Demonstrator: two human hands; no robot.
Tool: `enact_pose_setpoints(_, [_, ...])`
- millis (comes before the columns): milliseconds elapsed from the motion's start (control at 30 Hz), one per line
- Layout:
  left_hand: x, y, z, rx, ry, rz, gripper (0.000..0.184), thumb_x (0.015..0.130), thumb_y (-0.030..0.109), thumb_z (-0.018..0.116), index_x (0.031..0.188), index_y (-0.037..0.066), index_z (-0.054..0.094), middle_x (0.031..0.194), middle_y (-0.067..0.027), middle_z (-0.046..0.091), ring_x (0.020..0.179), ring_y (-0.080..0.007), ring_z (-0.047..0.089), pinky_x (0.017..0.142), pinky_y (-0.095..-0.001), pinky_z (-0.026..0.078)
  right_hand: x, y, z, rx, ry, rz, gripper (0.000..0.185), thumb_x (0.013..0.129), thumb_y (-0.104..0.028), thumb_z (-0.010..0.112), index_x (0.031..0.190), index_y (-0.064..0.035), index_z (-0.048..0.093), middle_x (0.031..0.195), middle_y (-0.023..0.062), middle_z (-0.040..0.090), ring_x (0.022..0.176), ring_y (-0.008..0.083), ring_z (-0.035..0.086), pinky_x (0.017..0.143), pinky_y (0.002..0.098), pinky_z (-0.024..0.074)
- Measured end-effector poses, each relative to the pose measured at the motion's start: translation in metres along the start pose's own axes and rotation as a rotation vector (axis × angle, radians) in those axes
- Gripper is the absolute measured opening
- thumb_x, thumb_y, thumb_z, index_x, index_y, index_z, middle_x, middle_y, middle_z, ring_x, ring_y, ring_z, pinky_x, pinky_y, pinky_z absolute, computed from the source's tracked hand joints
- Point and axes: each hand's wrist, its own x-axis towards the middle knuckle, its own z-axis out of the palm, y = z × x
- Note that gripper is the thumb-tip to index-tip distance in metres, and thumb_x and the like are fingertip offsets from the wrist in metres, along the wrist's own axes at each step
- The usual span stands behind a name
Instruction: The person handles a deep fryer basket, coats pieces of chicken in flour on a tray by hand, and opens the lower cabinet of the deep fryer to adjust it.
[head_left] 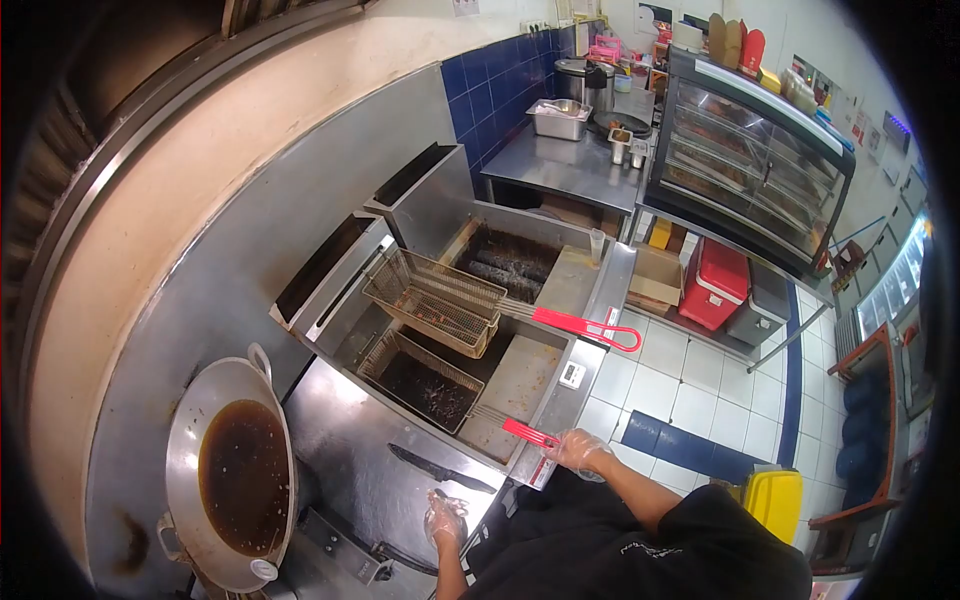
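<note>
My right hand (582,451), in a clear plastic glove, is closed on the red handle (530,433) of a fryer basket. That wire basket (420,383) sits low in the fryer well, its lower part in dark oil with dark bits in it. My left hand (446,518), also gloved, is over the steel counter with loosely curled, parted fingers and no visible object in them. Just beyond it lies a black knife (440,468). A second fryer basket (435,300) rests higher over the same fryer, its red handle (588,328) pointing right.
A large wok (185,470) of brown liquid stands at left. Behind the baskets is another fryer well (507,262). A small white timer (571,375) sits on the fryer's front edge. Farther back are a steel table (560,170), a glass display cabinet (750,150) and a red cooler (715,282).
</note>
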Motion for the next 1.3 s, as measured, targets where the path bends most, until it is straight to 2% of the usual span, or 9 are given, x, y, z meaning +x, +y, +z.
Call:
enact_pose_setpoints(367, [-0.004,0.005,0.002,0.017,0.032,-0.036,0.068,0.107,0.061,0.04,0.079,0.002,0.061,0.068,-0.0114,0.065,0.054,-0.0169,0.057,0.05,-0.0281,0.045,0.002,0.001,-0.001,-0.035,-0.019,-0.014,0.061,0.09,-0.059,0.062,0.096,0.0006,0.075,0.093,0.0306,0.071,0.096,0.0468,0.07,0.086,0.0514,0.0556])
enact_pose_setpoints(467, [-0.001,0.0,0.0,0.046,0.016,0.015,0.068,0.108,0.061,0.039,0.08,0.002,0.061,0.068,-0.0114,0.065,0.054,-0.0171,0.057,0.05,-0.0275,0.044,0.0,0.002,0.001,-0.031,-0.005,-0.023,0.061,0.09,-0.059,0.062,0.096,0.0007,0.074,0.093,0.0307,0.071,0.095,0.047,0.07,0.086,0.0518,0.0554])
enact_pose_setpoints(633, [0.001,0.0,-0.001,0.007,0.003,-0.018,0.067,0.108,0.059,0.039,0.083,0.001,0.06,0.07,-0.015,0.065,0.054,-0.0185,0.057,0.05,-0.0285,0.046,0.0,0.0,0.0,-0.029,0.0,-0.019,0.061,0.091,-0.059,0.061,0.099,0.0002,0.074,0.096,0.0311,0.071,0.097,0.0472,0.069,0.087,0.0524,0.0551])
enact_pose_setpoints(700, [0.0,0.0,-0.001,-0.001,0.002,-0.003,0.067,0.109,0.058,0.039,0.083,0.0,0.059,0.07,-0.0157,0.065,0.054,-0.0187,0.057,0.049,-0.0288,0.047,-0.003,-0.002,-0.003,-0.038,-0.007,-0.033,0.052,0.091,-0.051,0.062,0.103,-0.0021,0.075,0.1,0.028,0.072,0.099,0.046,0.069,0.088,0.0524,0.055])
enact_pose_setpoints(733, [0.0,0.0,-0.002,-0.008,0.0,0.011,0.066,0.109,0.057,0.04,0.084,-0.001,0.058,0.071,-0.0165,0.065,0.054,-0.0189,0.057,0.049,-0.0292,0.047,-0.004,-0.003,-0.005,-0.038,-0.007,-0.033,0.052,0.091,-0.051,0.062,0.103,-0.0021,0.075,0.1,0.028,0.072,0.099,0.046,0.069,0.088,0.0524,0.055])
enact_pose_setpoints(933, [-0.007,0.006,0.005,-0.064,0.029,0.0,0.066,0.109,0.058,0.039,0.081,0.0,0.057,0.067,-0.0137,0.061,0.053,-0.0176,0.055,0.049,-0.0282,0.046,-0.003,-0.005,-0.004,-0.045,-0.02,-0.003,0.053,0.091,-0.052,0.061,0.103,-0.002,0.075,0.101,0.0274,0.073,0.1,0.0457,0.069,0.09,0.0521,0.0549])
enact_pose_setpoints(1000, [-0.003,0.003,0.002,-0.048,0.022,-0.004,0.066,0.108,0.059,0.04,0.08,0.001,0.057,0.067,-0.0131,0.061,0.052,-0.0172,0.055,0.048,-0.0281,0.046,-0.003,-0.001,-0.002,-0.015,-0.003,-0.016,0.064,0.091,-0.061,0.061,0.101,0.0011,0.073,0.097,0.0328,0.071,0.099,0.0483,0.069,0.089,0.0533,0.0544])
enact_pose_setpoints(1300, [0.0,0.0,0.0,-0.037,-0.002,0.002,0.065,0.108,0.06,0.04,0.079,0.004,0.057,0.066,-0.0096,0.06,0.052,-0.0164,0.054,0.048,-0.0278,0.044,-0.005,-0.002,-0.002,-0.005,0.04,-0.024,0.062,0.088,-0.06,0.064,0.096,0.0006,0.075,0.093,0.0314,0.071,0.095,0.048,0.07,0.085,0.0526,0.0556])
